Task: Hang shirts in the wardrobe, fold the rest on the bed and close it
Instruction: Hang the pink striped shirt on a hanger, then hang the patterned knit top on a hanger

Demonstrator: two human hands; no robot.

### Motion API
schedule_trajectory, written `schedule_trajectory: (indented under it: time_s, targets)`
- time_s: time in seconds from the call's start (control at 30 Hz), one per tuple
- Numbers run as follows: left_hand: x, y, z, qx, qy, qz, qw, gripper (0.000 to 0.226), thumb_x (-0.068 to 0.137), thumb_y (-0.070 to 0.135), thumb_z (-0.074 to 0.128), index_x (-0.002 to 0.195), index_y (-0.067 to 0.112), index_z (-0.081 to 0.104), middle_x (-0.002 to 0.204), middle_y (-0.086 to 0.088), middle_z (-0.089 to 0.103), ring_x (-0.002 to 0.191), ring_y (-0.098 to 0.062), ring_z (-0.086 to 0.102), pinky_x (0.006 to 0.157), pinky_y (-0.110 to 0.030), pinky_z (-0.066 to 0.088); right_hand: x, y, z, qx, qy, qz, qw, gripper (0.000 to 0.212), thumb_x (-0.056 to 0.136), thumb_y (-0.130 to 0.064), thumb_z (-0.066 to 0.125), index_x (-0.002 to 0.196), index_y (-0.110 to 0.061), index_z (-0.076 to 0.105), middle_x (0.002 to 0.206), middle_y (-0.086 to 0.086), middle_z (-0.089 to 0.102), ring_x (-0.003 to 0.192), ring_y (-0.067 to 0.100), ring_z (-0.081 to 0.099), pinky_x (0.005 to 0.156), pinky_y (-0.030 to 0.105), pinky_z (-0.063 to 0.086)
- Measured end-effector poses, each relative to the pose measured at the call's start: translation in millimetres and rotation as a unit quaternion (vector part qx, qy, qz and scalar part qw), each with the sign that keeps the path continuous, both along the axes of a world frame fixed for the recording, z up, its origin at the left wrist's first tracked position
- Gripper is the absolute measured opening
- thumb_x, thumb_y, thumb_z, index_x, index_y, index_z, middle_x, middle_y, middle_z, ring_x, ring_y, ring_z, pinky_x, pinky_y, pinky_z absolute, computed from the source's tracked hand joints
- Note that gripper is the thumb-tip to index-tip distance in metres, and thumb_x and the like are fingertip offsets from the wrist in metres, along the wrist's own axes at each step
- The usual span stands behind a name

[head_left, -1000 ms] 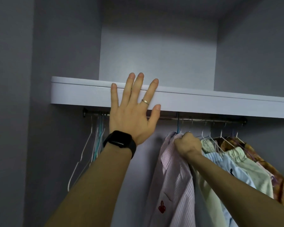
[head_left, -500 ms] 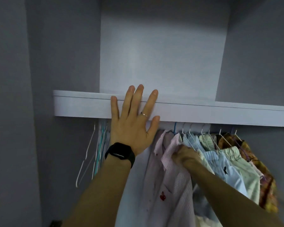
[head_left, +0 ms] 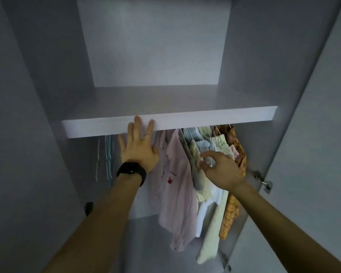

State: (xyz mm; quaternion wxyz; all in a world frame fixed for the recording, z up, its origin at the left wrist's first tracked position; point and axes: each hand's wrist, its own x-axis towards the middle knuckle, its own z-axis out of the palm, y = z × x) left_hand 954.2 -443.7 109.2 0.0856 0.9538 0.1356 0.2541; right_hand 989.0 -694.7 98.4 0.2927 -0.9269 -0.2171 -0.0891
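Observation:
I look into an open grey wardrobe. A pink striped shirt (head_left: 175, 186) with a small red emblem hangs under the shelf (head_left: 205, 120), left of several other hung shirts: pale green, light blue, white and an orange check one (head_left: 231, 211). My left hand (head_left: 138, 148), a black watch on its wrist, lies flat with straight fingers against the shelf's front edge. My right hand (head_left: 220, 170) hovers in front of the pale shirts, fingers loosely spread and holding nothing. The shelf hides the rail.
Several bare hangers (head_left: 106, 154) hang at the left end under the shelf. The right wardrobe door (head_left: 313, 154) stands open, with a metal hinge (head_left: 263, 181) on its inner edge. The wardrobe's left wall (head_left: 37, 134) is close by.
My right hand has let go of the pink shirt's collar and drawn back, fingers spread. My view has pulled back and risen, so the shelf top shows. The left hand stays on the shelf edge.

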Motion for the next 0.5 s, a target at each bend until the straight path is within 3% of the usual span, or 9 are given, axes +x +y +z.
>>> schedule_trajectory:
  time_s: [0.1,0.27,0.5]
  targets:
    - [-20,-50,-29,-0.054,0.040,-0.073,0.995,0.078,0.097,0.039,0.048,0.158,0.036,-0.001,0.167,-0.006,-0.001,0.153,-0.030,0.004,0.122,-0.055,0.007,-51,-60,-9,0.064,-0.021,-0.026,0.997,0.025,0.096,-0.030,0.063,0.120,-0.025,0.069,0.128,-0.005,0.065,0.106,0.018,0.063,0.086,0.021,0.043]
    - [-38,-148,-83,-0.063,0.057,-0.215,0.973,0.063,0.097,0.040,0.052,0.154,0.027,0.031,0.159,-0.008,0.032,0.144,-0.028,0.031,0.117,-0.046,0.028,-113,-138,-44,0.076,-0.040,-0.109,0.990,0.025,0.093,-0.026,0.069,0.118,-0.026,0.071,0.128,-0.007,0.067,0.121,0.020,0.057,0.101,0.031,0.046]
    - [-62,-333,-142,-0.048,0.111,-0.444,0.888,0.057,0.096,0.041,0.052,0.149,0.024,0.042,0.150,-0.003,0.045,0.138,-0.024,0.040,0.112,-0.045,0.033,-189,-267,-93,0.018,-0.016,-0.251,0.968,0.027,0.096,-0.026,0.066,0.122,-0.025,0.069,0.135,-0.005,0.063,0.128,0.019,0.052,0.104,0.030,0.041]
